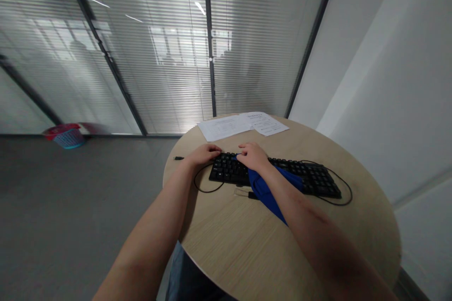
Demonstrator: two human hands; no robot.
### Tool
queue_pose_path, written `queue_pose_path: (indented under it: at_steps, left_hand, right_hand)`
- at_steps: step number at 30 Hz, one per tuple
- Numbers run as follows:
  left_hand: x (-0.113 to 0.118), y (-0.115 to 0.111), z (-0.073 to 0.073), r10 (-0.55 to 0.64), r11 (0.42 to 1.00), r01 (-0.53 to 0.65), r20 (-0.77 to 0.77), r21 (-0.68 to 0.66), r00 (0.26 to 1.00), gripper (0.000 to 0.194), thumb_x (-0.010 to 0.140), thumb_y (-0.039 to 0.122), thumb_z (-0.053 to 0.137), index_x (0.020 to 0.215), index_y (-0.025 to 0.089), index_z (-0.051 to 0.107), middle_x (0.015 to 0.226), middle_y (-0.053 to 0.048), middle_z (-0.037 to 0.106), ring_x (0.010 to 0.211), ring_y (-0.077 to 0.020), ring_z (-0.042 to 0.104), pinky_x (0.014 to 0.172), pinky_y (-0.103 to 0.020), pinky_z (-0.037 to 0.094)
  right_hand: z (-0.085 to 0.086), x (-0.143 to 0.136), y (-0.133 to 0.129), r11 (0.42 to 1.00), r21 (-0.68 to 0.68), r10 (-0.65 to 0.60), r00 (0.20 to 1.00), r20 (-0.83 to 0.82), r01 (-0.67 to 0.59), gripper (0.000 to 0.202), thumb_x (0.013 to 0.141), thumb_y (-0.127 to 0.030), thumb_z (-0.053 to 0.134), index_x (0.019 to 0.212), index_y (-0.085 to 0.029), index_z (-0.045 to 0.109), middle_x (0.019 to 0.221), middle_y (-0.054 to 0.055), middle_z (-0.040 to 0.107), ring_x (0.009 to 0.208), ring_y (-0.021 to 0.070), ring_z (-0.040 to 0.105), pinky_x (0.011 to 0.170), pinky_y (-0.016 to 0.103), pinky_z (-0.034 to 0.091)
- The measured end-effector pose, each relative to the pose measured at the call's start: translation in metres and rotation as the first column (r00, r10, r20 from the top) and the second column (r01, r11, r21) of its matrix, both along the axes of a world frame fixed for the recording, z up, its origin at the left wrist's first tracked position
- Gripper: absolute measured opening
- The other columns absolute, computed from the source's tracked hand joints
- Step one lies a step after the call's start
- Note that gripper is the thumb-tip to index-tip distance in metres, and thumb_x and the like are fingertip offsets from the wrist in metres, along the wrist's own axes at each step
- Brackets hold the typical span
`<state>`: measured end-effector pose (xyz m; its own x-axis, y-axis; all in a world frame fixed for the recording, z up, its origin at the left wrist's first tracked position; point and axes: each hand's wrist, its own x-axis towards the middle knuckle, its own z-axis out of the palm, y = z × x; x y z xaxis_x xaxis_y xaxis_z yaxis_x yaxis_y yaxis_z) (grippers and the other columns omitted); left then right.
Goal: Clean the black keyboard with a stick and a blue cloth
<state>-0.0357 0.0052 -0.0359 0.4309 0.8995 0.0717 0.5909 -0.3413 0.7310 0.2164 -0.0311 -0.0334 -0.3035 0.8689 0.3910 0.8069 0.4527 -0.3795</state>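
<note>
A black keyboard [226, 169] lies left to right across a round worktop [240, 235], its right end angled toward the near edge, bare wood beyond. The left hand [205, 154] curls at its far-left corner, grip unclear; the right hand [253, 156] bunches blue cloth [263, 193] on the keys.

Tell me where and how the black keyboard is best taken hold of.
Likely by its two short ends, left hand and right hand coming from opposite sides. The keyboard is long and lies flat on the table, with the blue cloth over part of its middle and both ends clear of it. The cable loops past the right end, so reach inside it.
</note>
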Motion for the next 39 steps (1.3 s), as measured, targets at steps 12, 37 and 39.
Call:
queue_pose_path:
  at_steps: [12,37,39]
  left_hand:
    - [0.0012,-0.0038,0.0015,0.024,1.000,-0.024,0.014,-0.012,1.000,0.042,0.078,0.043,0.059,0.104,0.013,0.074,0.103,-0.009,0.077,0.098,-0.0253,0.068,0.090,-0.035,0.051]
    - [0.0005,-0.0004,-0.0008,0.013,1.000,-0.013,0.004,-0.007,1.000,0.041,0.077,0.041,0.059,0.103,0.014,0.075,0.103,-0.009,0.077,0.097,-0.0264,0.068,0.090,-0.037,0.051]
    - [0.0006,-0.0005,0.0002,0.016,1.000,-0.016,-0.002,-0.006,1.000,0.040,0.078,0.041,0.059,0.104,0.015,0.075,0.103,-0.009,0.077,0.098,-0.0262,0.068,0.091,-0.037,0.050]
  right_hand:
    - [-0.0016,-0.0002,-0.0006,0.998,0.005,-0.054,0.998,-0.039,0.055,0.020,0.079,-0.030,0.065,0.063,-0.021,0.074,0.135,0.008,0.066,0.117,0.0286,0.061,0.106,0.040,0.043]
    - [-0.0018,-0.0002,0.0006,0.999,-0.032,-0.009,1.000,0.013,0.009,0.024,0.079,-0.028,0.062,0.058,-0.020,0.071,0.121,0.008,0.072,0.108,0.0261,0.065,0.097,0.035,0.048]
    - [-0.0025,-0.0001,0.0010,0.999,-0.034,0.024,1.000,0.000,-0.024,0.023,0.077,-0.027,0.064,0.056,-0.020,0.070,0.123,0.009,0.071,0.108,0.0255,0.066,0.097,0.034,0.048]
